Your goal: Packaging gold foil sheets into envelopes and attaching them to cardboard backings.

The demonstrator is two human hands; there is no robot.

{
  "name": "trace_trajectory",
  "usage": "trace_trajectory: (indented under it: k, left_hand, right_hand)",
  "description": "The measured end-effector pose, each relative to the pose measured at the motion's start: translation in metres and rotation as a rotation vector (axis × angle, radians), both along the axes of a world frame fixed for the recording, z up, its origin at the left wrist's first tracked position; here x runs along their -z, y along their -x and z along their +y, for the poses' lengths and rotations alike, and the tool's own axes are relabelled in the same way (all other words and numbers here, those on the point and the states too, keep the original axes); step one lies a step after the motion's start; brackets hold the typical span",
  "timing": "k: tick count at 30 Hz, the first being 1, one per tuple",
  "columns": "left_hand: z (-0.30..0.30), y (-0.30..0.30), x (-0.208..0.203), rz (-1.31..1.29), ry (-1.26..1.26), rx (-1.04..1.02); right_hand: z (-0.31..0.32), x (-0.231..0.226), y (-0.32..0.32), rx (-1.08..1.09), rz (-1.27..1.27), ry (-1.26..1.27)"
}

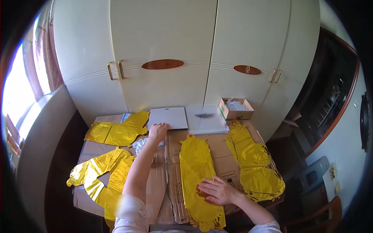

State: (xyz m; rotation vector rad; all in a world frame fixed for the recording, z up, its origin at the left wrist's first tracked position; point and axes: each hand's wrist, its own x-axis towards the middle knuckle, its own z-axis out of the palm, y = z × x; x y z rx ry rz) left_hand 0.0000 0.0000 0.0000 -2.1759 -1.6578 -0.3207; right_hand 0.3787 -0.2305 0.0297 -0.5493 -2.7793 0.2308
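My left hand (158,132) reaches across to the near edge of a pale grey card sheet (169,116), its bent fingers closed at that edge. Flat on a long gold foil balloon (196,159) rests my right hand (217,190), with its fingers stretched out. This uninflated balloon lies lengthwise at the middle of the cardboard-covered table. Beside my left wrist is a small heap of white rings or tape rolls (139,144), partly hidden by the forearm.
More flat gold foil balloons lie around: one at far left (112,133), an angular one at near left (95,186), and one at right (254,163). A clear plastic-bag stack (206,120) and an open cardboard box (237,113) stand against the cream cabinets (163,35).
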Motion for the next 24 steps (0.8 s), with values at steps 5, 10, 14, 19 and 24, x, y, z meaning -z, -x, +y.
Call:
trace_trajectory:
  k: [5, 10, 14, 19, 24]
  left_hand:
    - [0.015, 0.006, -0.002, 0.068, 0.09, 0.024]
    - [0.023, 0.011, -0.033, 0.112, 0.31, 0.068]
    - [0.027, 0.013, -0.044, 0.099, 0.399, 0.079]
    - [0.032, 0.018, -0.05, 0.092, 0.434, 0.147]
    - [0.027, 0.012, -0.057, 0.124, 0.454, 0.106]
  right_hand:
    - [-0.013, 0.013, -0.015, 0.083, 0.047, 0.066]
    - [-0.015, 0.013, -0.015, 0.123, 0.066, 0.076]
    - [-0.016, 0.014, -0.016, 0.136, 0.068, 0.075]
    - [-0.015, 0.011, -0.015, 0.141, 0.06, 0.093]
    - [-0.014, 0.008, -0.016, 0.128, 0.097, 0.107]
